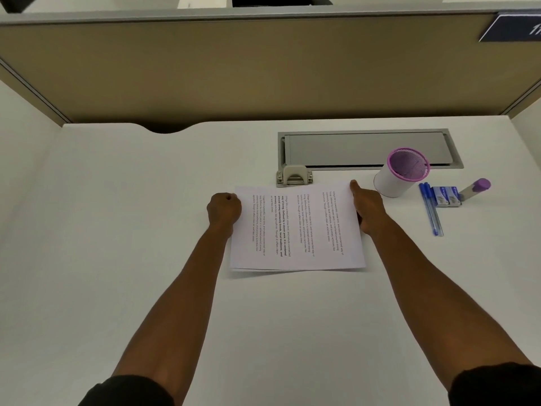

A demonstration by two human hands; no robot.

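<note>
desk (146, 230): white; stack lies flat mid-desk.
printed sheets (295, 230): thin stack, near edges slightly offset. Probably light, floppy, and sheets slide on each other; hold both side edges near the far corners.
left hand (224, 208): fingers curled, pinching the left edge.
right hand (369, 209): one finger straight along the right edge, rest curled on it.
hole punch (294, 175): at the stack's far edge; can't tell if the sheets are inserted.

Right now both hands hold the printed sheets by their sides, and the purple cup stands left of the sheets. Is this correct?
Not quite. In the head view the purple cup stands right of the printed sheets, not left. The left hand and right hand do hold the sheets by their sides.
</note>
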